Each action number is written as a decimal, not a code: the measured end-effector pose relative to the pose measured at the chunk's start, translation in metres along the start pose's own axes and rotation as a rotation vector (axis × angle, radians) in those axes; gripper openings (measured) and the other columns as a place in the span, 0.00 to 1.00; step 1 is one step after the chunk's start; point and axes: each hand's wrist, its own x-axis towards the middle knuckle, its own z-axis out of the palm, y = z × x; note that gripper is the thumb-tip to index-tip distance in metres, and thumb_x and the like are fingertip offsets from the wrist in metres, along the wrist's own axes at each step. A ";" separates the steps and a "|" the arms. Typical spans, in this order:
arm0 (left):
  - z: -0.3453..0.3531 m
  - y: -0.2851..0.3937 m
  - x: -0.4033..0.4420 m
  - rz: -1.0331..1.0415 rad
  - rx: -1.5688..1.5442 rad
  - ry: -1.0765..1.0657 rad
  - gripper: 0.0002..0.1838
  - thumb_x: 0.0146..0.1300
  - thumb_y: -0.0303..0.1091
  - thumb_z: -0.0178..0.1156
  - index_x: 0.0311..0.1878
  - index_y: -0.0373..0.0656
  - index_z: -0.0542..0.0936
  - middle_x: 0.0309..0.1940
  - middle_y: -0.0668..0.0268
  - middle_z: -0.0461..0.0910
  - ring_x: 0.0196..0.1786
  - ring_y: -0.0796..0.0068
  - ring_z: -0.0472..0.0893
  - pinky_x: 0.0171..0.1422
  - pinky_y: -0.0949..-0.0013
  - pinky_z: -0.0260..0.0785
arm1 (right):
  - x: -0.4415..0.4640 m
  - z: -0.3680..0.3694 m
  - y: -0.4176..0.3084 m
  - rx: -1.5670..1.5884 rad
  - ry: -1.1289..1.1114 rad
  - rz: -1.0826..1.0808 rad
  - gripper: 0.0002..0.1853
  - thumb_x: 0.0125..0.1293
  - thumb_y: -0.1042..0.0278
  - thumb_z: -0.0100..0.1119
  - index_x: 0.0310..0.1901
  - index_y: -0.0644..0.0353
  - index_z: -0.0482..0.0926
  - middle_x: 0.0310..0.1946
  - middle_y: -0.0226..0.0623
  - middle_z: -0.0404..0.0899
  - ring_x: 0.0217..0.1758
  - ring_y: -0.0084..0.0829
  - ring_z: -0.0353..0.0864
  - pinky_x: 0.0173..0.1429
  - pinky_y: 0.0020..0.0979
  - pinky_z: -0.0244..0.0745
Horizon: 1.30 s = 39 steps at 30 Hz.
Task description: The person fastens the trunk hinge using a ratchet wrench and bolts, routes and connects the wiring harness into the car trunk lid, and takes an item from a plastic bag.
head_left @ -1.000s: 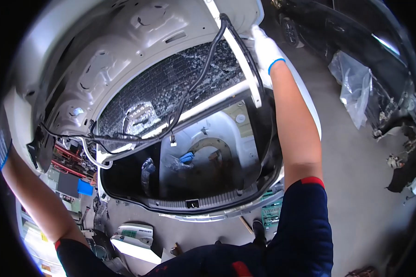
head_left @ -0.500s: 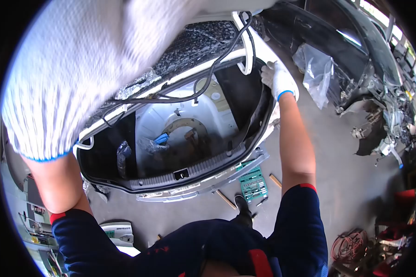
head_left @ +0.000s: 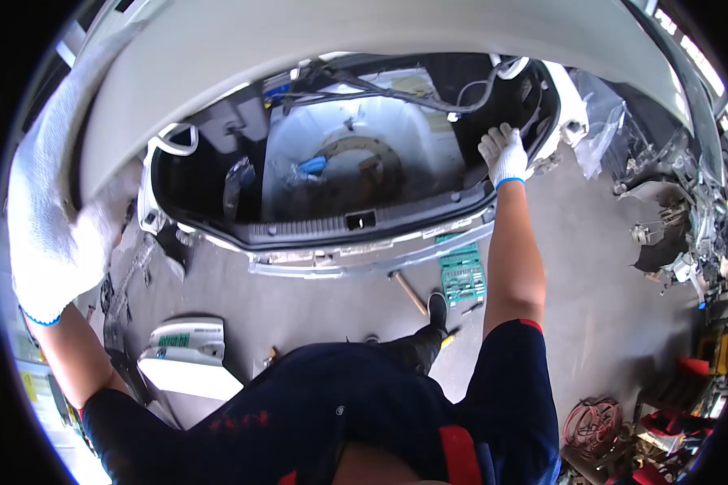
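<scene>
My left hand [head_left: 48, 226], in a white knit glove with a blue cuff, wraps around the left edge of the pale trunk lid [head_left: 364, 32]. The lid spans the top of the view above the open trunk. My right hand [head_left: 505, 153], gloved the same way, has its fingers curled at the right rim of the trunk opening [head_left: 364, 234]. Its fingertips are partly hidden. Inside the trunk lie a blue item [head_left: 311, 166] with clear plastic and a dark object in the round spare-wheel well [head_left: 356, 149]. Dark cables [head_left: 396, 99] run across the far side.
A green tool case [head_left: 463, 275] lies open on the floor by a wooden-handled hammer [head_left: 408, 293] and my boot. A white car panel [head_left: 188, 356] sits at lower left. Damaged car parts [head_left: 679, 226] and a plastic sheet [head_left: 598, 129] are at right; coiled hoses [head_left: 592, 424] lie lower right.
The trunk lid now covers the upper view and hides the rear window. My left hand has moved left and down in view, gripping its edge. My right hand remains by the right rim.
</scene>
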 end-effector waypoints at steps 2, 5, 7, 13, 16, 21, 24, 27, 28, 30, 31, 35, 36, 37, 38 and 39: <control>0.003 -0.001 -0.014 0.081 -0.024 -0.061 0.46 0.60 0.49 0.66 0.79 0.35 0.67 0.73 0.41 0.73 0.73 0.44 0.77 0.77 0.46 0.69 | -0.031 0.026 0.008 -0.021 0.025 -0.103 0.33 0.81 0.42 0.50 0.77 0.56 0.67 0.75 0.50 0.70 0.70 0.50 0.77 0.66 0.48 0.78; 0.025 0.015 -0.028 0.134 -0.110 -0.144 0.57 0.47 0.46 0.76 0.81 0.35 0.63 0.77 0.39 0.68 0.79 0.40 0.69 0.83 0.43 0.60 | -0.063 0.051 0.019 -0.120 0.054 -0.204 0.34 0.80 0.43 0.53 0.76 0.60 0.67 0.73 0.49 0.70 0.70 0.47 0.75 0.65 0.45 0.78; 0.042 0.030 -0.029 0.196 -0.175 -0.192 0.62 0.40 0.39 0.77 0.83 0.36 0.60 0.79 0.37 0.63 0.81 0.35 0.64 0.84 0.40 0.55 | -0.072 0.053 0.031 -0.102 0.043 -0.216 0.34 0.80 0.44 0.54 0.76 0.61 0.67 0.72 0.49 0.71 0.68 0.46 0.76 0.64 0.44 0.78; 0.111 0.073 -0.042 0.301 -0.286 -0.328 0.71 0.28 0.37 0.81 0.83 0.41 0.57 0.83 0.36 0.53 0.86 0.32 0.50 0.86 0.31 0.41 | -0.089 0.056 0.084 0.019 -0.073 -0.097 0.33 0.79 0.47 0.55 0.75 0.63 0.67 0.68 0.47 0.74 0.63 0.42 0.78 0.61 0.41 0.78; 0.138 0.116 -0.028 0.285 -0.204 -0.459 0.43 0.30 0.42 0.80 0.53 0.36 0.73 0.68 0.40 0.66 0.75 0.26 0.62 0.81 0.23 0.45 | -0.099 0.055 0.109 0.086 -0.155 -0.017 0.33 0.79 0.48 0.56 0.75 0.64 0.68 0.66 0.46 0.75 0.60 0.41 0.79 0.59 0.39 0.79; 0.157 0.121 -0.047 0.262 -0.110 -0.493 0.46 0.33 0.46 0.79 0.58 0.36 0.72 0.70 0.41 0.65 0.76 0.27 0.61 0.81 0.24 0.47 | -0.115 0.061 0.140 0.205 -0.311 0.062 0.32 0.79 0.50 0.57 0.74 0.65 0.68 0.63 0.45 0.78 0.56 0.38 0.81 0.57 0.36 0.79; 0.140 0.106 -0.053 0.303 -0.007 -0.389 0.59 0.39 0.44 0.77 0.77 0.36 0.62 0.78 0.40 0.61 0.81 0.29 0.59 0.84 0.30 0.49 | -0.132 0.068 0.157 0.272 -0.397 0.061 0.32 0.79 0.51 0.57 0.73 0.67 0.68 0.61 0.44 0.79 0.53 0.36 0.82 0.55 0.34 0.79; 0.114 0.077 -0.062 0.339 -0.083 -0.230 0.63 0.51 0.46 0.73 0.84 0.31 0.49 0.80 0.34 0.58 0.82 0.33 0.61 0.84 0.38 0.52 | -0.169 0.085 0.146 0.367 -0.384 0.051 0.31 0.79 0.57 0.58 0.74 0.71 0.68 0.56 0.44 0.83 0.44 0.30 0.83 0.50 0.30 0.79; 0.101 0.062 -0.075 0.234 -0.083 -0.245 0.62 0.56 0.50 0.72 0.84 0.29 0.49 0.79 0.33 0.58 0.82 0.34 0.61 0.84 0.41 0.53 | -0.176 0.090 0.156 0.318 -0.400 0.017 0.33 0.79 0.58 0.57 0.75 0.73 0.66 0.60 0.47 0.83 0.48 0.31 0.84 0.54 0.31 0.80; 0.085 0.070 -0.063 0.171 -0.042 -0.226 0.61 0.62 0.59 0.66 0.83 0.26 0.47 0.80 0.34 0.58 0.81 0.36 0.63 0.83 0.44 0.55 | -0.182 0.097 0.174 0.380 -0.446 -0.045 0.34 0.78 0.57 0.58 0.76 0.74 0.65 0.64 0.48 0.81 0.53 0.30 0.84 0.60 0.31 0.79; 0.080 0.068 -0.059 0.207 -0.019 -0.225 0.61 0.65 0.64 0.61 0.84 0.27 0.47 0.80 0.36 0.57 0.80 0.39 0.65 0.82 0.46 0.56 | -0.186 0.099 0.182 0.306 -0.468 -0.052 0.35 0.79 0.57 0.57 0.79 0.68 0.62 0.56 0.40 0.82 0.50 0.26 0.81 0.63 0.31 0.78; 0.077 0.063 -0.057 0.186 -0.044 -0.216 0.64 0.58 0.59 0.66 0.84 0.27 0.44 0.81 0.36 0.56 0.80 0.40 0.65 0.82 0.48 0.57 | -0.212 0.092 0.206 -0.003 -0.357 -0.076 0.30 0.75 0.54 0.57 0.71 0.66 0.73 0.59 0.52 0.85 0.64 0.47 0.84 0.69 0.37 0.76; 0.080 0.072 -0.055 0.173 -0.058 -0.226 0.62 0.61 0.59 0.65 0.84 0.27 0.45 0.81 0.37 0.56 0.80 0.40 0.65 0.82 0.48 0.57 | -0.218 0.093 0.220 -0.021 -0.317 -0.095 0.30 0.75 0.53 0.56 0.70 0.66 0.74 0.59 0.52 0.85 0.64 0.48 0.84 0.69 0.37 0.76; 0.087 0.085 -0.052 0.157 -0.076 -0.233 0.61 0.63 0.60 0.64 0.84 0.27 0.46 0.81 0.37 0.57 0.80 0.41 0.65 0.83 0.49 0.56 | -0.223 0.092 0.231 -0.043 -0.278 -0.115 0.30 0.75 0.52 0.55 0.69 0.65 0.76 0.58 0.53 0.85 0.63 0.49 0.84 0.69 0.38 0.76; 0.091 0.093 -0.051 0.141 -0.092 -0.237 0.59 0.65 0.61 0.63 0.84 0.27 0.47 0.80 0.38 0.57 0.81 0.42 0.64 0.83 0.49 0.56 | -0.227 0.091 0.241 -0.066 -0.240 -0.137 0.29 0.76 0.50 0.54 0.68 0.65 0.77 0.58 0.53 0.85 0.63 0.50 0.84 0.70 0.39 0.76; 0.093 0.089 -0.055 0.195 -0.041 -0.220 0.59 0.64 0.57 0.64 0.84 0.26 0.47 0.81 0.38 0.57 0.81 0.42 0.63 0.83 0.50 0.55 | -0.239 0.085 0.241 -0.066 -0.184 -0.138 0.28 0.77 0.49 0.52 0.65 0.65 0.79 0.56 0.53 0.86 0.62 0.51 0.84 0.69 0.39 0.76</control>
